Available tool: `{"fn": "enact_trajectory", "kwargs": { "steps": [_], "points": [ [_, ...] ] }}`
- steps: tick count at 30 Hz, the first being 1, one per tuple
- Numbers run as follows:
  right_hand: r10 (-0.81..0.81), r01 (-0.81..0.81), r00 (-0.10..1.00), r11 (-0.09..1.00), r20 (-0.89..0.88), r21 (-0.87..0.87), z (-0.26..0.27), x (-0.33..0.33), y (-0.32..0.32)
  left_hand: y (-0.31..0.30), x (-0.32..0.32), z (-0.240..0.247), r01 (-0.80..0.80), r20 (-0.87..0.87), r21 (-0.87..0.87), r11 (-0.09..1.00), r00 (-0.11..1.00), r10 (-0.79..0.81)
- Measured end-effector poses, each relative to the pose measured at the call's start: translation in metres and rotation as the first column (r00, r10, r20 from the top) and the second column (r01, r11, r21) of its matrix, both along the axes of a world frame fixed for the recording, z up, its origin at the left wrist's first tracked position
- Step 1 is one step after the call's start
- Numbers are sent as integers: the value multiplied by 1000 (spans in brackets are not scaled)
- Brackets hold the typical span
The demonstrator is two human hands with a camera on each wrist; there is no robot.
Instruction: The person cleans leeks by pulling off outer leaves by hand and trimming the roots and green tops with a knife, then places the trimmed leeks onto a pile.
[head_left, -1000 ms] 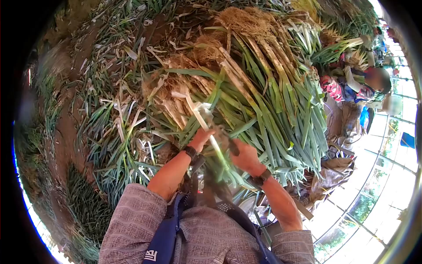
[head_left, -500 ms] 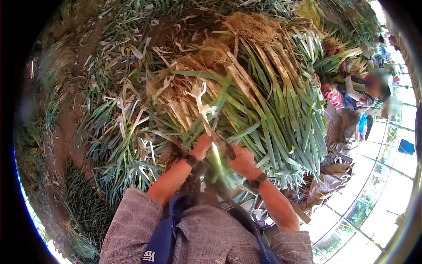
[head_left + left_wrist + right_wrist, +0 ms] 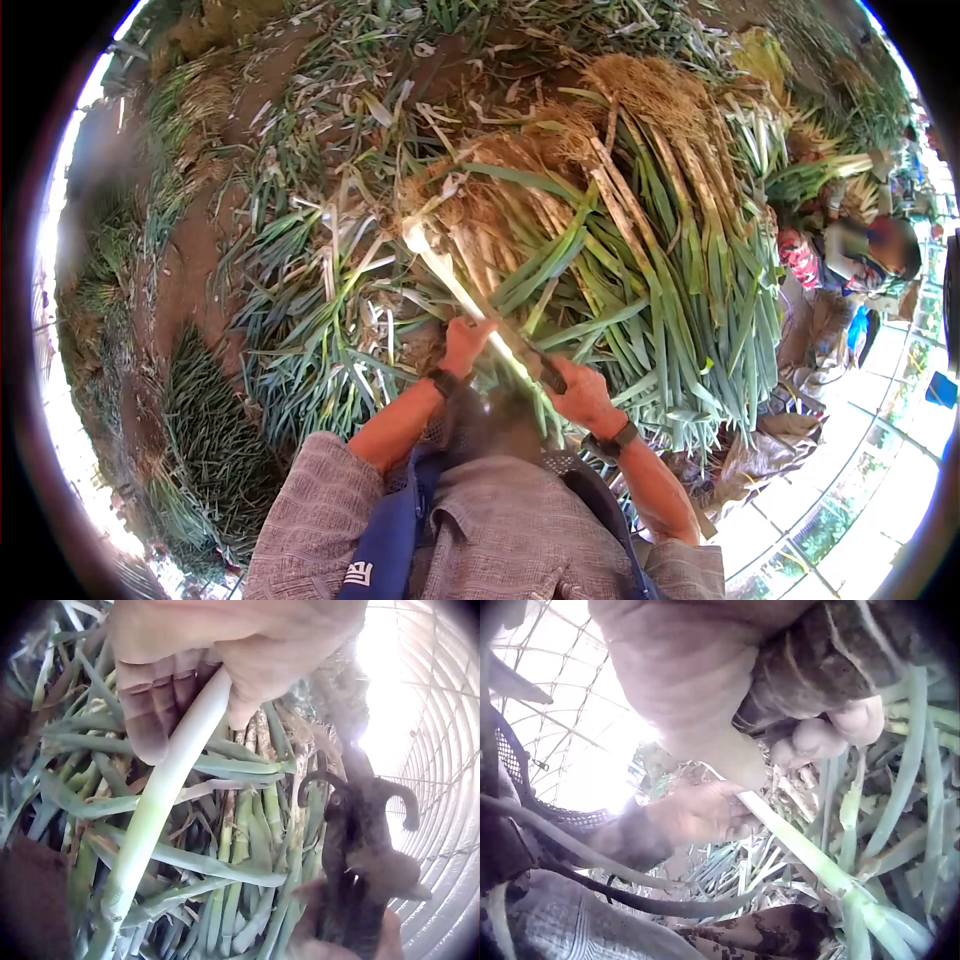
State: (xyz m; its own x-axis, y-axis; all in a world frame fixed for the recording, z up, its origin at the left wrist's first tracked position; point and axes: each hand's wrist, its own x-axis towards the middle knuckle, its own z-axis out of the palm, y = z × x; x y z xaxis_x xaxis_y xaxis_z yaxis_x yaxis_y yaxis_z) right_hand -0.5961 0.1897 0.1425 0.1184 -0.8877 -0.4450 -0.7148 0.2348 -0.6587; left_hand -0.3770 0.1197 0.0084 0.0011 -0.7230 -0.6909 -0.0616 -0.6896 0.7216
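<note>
A long green onion (image 3: 459, 285), white at one end and green at the other, slants across the front of the heap. My left hand (image 3: 466, 342) grips its white shaft between thumb and fingers, which the left wrist view shows bent about the onion (image 3: 154, 796). Pale loose skin hangs by its far white end. On the other side, my right hand (image 3: 584, 398) holds a knife by its dark handle (image 3: 550, 375). In the right wrist view, curled fingers wrap the cord-bound brown handle (image 3: 810, 667). The knife's blade (image 3: 512, 338) lies close beside the onion's shaft.
A big pile of untrimmed onions (image 3: 690, 260) with brown roots lies to the front right. Leaf scraps (image 3: 330, 250) litter the brown ground on the left. Another person (image 3: 850, 255) sits at the far right, near a crumpled sack (image 3: 785, 440).
The head view has shifted, so the pile sits further right. The onion's white end has swung left and its shaft shows straighter. Both hands keep their hold.
</note>
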Motion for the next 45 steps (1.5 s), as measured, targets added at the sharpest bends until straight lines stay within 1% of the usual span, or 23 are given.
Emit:
{"fn": "enact_trajectory", "kwargs": {
  "steps": [8, 13, 14, 19, 21, 24, 25, 26, 27, 28, 29, 30, 31, 32, 33, 34, 36, 37, 39, 41, 43, 44, 45],
  "points": [
    [74, -75, 996, 997, 44, 33, 19, 33, -48, -16, 27, -18, -2, 149, -135, 991, 989, 22],
    [90, -92, 996, 993, -27, -78, 5, 44, -66, -22, 32, -7, -79, 220, -63, 995, 971, 91],
    [149, -147, 989, 982, 9, -114, 6, 45, -71, -19, 37, -32, -24, 374, -177, 984, 923, 90],
    [204, -200, 977, 978, 61, -68, 10, 44, -77, -44, 41, 21, -97, 270, -154, 983, 953, 136],
    [170, -166, 985, 981, 32, -103, 3, 42, -77, -53, 51, 18, 68, 482, -228, 971, 875, 52],
    [258, -255, 966, 959, 14, -125, 5, 28, -69, -84, 86, 2, 43, 550, -358, 933, 817, 173],
    [237, -236, 972, 965, -12, -117, 8, 14, -65, -99, 116, -6, -19, 483, -229, 973, 866, 130],
    [153, -154, 987, 988, -52, -16, 9, 0, -62, -108, 127, 27, -184, 311, -461, 868, 883, 352],
    [72, -65, 993, 995, -92, 79, 9, -12, -58, -126, 183, -22, -301, 282, -481, 824, 836, 471],
    [-13, 15, 995, 1000, -97, 16, -1, -37, -47, -137, 191, 35, -303, 320, -591, 747, 762, 562],
    [-81, 86, 984, 996, -156, 21, -11, -62, -38, -153, 224, 43, -548, 18, -561, 620, 741, 671],
    [-146, 154, 966, 988, -212, 23, -17, -85, -29, -159, 251, 72, -544, 130, -582, 604, 671, 730],
    [-209, 222, 942, 975, -263, 22, -17, -105, -22, -163, 291, 92, -318, 323, -662, 679, 697, 641],
    [-270, 290, 911, 957, -313, 18, -16, -123, -16, -176, 335, 92, -314, 413, -705, 635, 546, 729],
    [-275, 296, 907, 955, -318, 18, -16, -141, -10, -185, 393, 91, -150, 536, -709, 689, 520, 665],
    [-291, 322, 887, 946, -359, 28, -16, -157, -5, -190, 446, 86, -184, 418, -753, 631, 608, 676],
    [-354, 380, 866, 925, -352, 6, 0, -164, -3, -186, 468, 130, 20, 747, -631, 775, 284, 601],
    [-359, 386, 864, 923, -353, 5, 3, -167, -6, -180, 493, 136, 95, 848, -493, 865, 273, 454],
    [-313, 369, 875, 925, -370, 92, 6, -176, -8, -158, 514, 124, 151, 883, -450, 880, 222, 413],
    [-302, 352, 885, 932, -355, 84, 5, -177, -14, -126, 537, 74, 383, 957, -33, 923, -253, 139],
    [-277, 333, 892, 937, -356, 105, 3, -177, -25, -107, 457, 71, 435, 978, -111, 894, 208, 21],
    [-277, 334, 893, 937, -356, 107, -2, -179, -31, -116, 437, 33, 353, 970, 101, 930, 171, -171],
    [-266, 311, 900, 947, -346, 79, -10, -181, -36, -121, 406, 2, 609, 915, 270, 746, 78, -395]
  ]
}}
